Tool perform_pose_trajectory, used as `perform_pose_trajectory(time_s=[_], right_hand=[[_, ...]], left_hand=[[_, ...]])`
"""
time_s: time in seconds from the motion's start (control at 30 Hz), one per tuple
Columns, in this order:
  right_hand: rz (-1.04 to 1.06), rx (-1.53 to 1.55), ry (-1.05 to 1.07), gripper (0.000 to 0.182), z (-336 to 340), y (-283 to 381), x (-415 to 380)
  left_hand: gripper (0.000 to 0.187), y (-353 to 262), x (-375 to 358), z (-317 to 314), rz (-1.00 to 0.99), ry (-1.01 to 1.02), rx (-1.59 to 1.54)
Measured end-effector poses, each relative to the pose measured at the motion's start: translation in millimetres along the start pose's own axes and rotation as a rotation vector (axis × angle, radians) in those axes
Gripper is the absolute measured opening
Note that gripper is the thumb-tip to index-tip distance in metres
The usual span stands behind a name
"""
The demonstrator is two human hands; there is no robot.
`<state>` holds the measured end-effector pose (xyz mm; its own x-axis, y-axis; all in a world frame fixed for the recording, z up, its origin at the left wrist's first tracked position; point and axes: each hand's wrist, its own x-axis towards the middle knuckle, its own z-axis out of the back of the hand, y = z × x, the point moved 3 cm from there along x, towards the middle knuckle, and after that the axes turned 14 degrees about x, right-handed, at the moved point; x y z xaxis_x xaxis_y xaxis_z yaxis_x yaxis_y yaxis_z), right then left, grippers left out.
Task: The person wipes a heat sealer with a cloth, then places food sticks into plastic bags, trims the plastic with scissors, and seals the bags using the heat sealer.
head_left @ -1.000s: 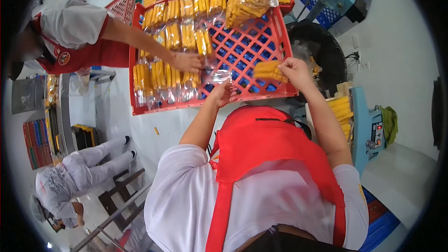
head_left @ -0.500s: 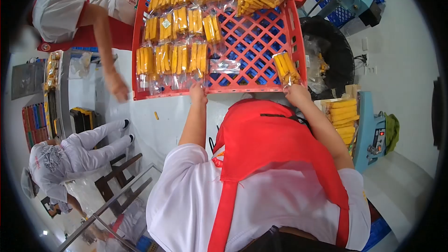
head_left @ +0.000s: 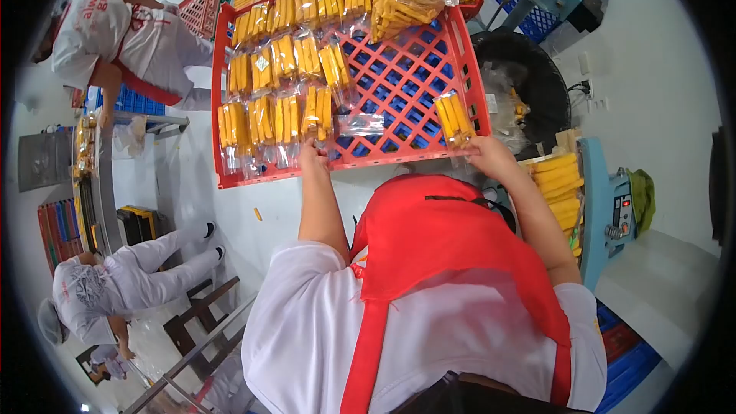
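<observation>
A red lattice crate (head_left: 414, 155) stands in front of me, holding rows of clear packs of yellow sticks (head_left: 285, 116). My left hand (head_left: 313, 156) is closed at its near rim, fingers on the lower end of a pack (head_left: 317, 111) in the nearest row. By the near right corner, my right hand (head_left: 489, 155) is closed on the lower plastic end of a separate pack (head_left: 454, 119). My fingertips are partly hidden. Between the two packs lies a flat clear wrapper (head_left: 360, 125). A large bag of loose yellow sticks (head_left: 408, 1) sits in the far right corner.
Blue crate lattice shows beneath the red one. On the right are a black-lined bin (head_left: 548, 84), a blue machine (head_left: 606, 207) and a box of yellow sticks (head_left: 558, 188). Co-workers (head_left: 92, 23) stand to the left. One yellow stick (head_left: 257, 214) lies on the floor.
My view has shifted, so the crate's left side appears lower. Both hands stay at the same packs. The co-worker at upper left has drawn an arm back from beside the crate.
</observation>
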<state>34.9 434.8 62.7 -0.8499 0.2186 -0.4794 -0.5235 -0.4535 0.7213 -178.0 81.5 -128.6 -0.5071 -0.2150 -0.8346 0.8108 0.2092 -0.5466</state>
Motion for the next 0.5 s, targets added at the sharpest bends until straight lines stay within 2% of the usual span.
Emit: perform_pose_trajectory(time_s=[0.03, 0.07, 0.1, 0.13, 0.17, 0.2, 0.27, 0.3, 0.37, 0.4, 0.43, 0.47, 0.5], right_hand=[[-0.001, 0.005, -0.007, 0.025, -1.0, -7.7, 2.1], [0.237, 0.088, 0.045, 0.033, -1.7, -6.8, 5.5], [0.478, 0.168, 0.095, 0.042, 0.1, -2.5, 6.3], [0.483, 0.167, 0.087, 0.042, 5.9, 5.4, 6.4], [0.304, 0.15, 0.143, 0.043, 10.4, 16.1, 6.5], [0.126, 0.135, 0.202, 0.044, 11.6, 20.8, 8.2], [0.125, 0.235, 0.205, 0.046, 10.3, 27.9, 14.5], [0.117, 0.335, 0.209, 0.048, 9.6, 31.1, 17.7], [0.192, 0.451, 0.207, 0.049, 9.2, 51.9, 18.9], [0.258, 0.565, 0.206, 0.05, 9.6, 61.9, 19.5], [0.264, 0.567, 0.201, 0.05, 8.3, 65.9, 24.0], [0.173, 0.758, 0.197, 0.051, 6.7, 65.6, 31.2], [0.08, 0.948, 0.193, 0.052, 4.8, 63.8, 37.1]], left_hand=[[0.018, -14.9, -10.1, -3.5, -0.197, 0.087, -0.024], [0.016, -30.1, -21.8, -6.7, -0.393, 0.176, -0.05], [0.016, -44.4, -40.0, -10.2, -0.397, 0.182, -0.047], [0.013, -68.7, -68.0, -14.8, -0.645, 0.057, 0.314], [0.011, -90.6, -95.6, -20.4, -0.881, -0.08, 0.678], [0.011, -107.6, -110.4, -25.0, -0.886, -0.082, 0.676], [0.012, -142.9, -146.6, -42.1, -1.261, 0.04, 1.102], [0.012, -156.7, -171.9, -44.0, -1.268, 0.032, 1.101], [0.013, -173.1, -221.0, -57.1, -1.095, 0.343, 1.251], [0.013, -181.9, -238.7, -59.4, -1.103, 0.341, 1.252], [0.012, -186.3, -255.2, -63.8, -1.084, 0.514, 1.224], [0.011, -190.1, -272.0, -68.0, -1.062, 0.686, 1.192], [0.011, -195.0, -287.9, -72.1, -1.075, 0.686, 1.195]])
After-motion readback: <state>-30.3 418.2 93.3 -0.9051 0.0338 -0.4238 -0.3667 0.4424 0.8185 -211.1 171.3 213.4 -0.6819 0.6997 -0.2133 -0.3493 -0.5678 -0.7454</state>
